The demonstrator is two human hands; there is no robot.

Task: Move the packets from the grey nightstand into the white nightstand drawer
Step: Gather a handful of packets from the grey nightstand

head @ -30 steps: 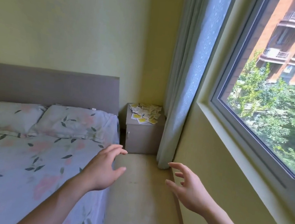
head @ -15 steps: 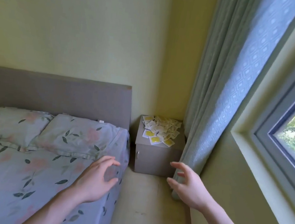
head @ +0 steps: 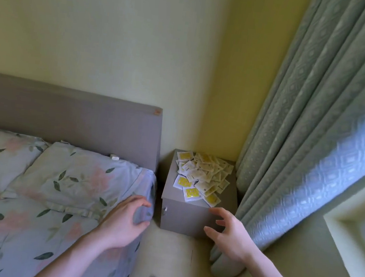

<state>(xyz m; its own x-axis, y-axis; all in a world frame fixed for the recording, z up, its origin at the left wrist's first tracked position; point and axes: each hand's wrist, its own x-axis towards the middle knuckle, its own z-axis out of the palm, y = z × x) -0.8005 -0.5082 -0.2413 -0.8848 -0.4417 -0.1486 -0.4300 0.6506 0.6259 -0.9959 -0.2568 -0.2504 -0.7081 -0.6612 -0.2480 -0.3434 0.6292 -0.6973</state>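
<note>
Packets (head: 202, 178), small white-and-yellow paper squares, are lying in a loose heap on top of the grey box-shaped nightstand (head: 185, 216) standing in the corner between the floral-covered bed (head: 41, 190) and the pale green patterned curtain (head: 307, 152). Left hand (head: 125, 221) is hovering open over the bed's edge, holding nothing. Right hand (head: 231, 234) is reaching with fingers spread, empty, just before the nightstand's front corner.

Left hand (head: 125, 220) extended forward, fingers curled loosely, empty. Right hand (head: 231, 234) extended forward beside it, well apart, 5 fingers spread, empty.
</note>
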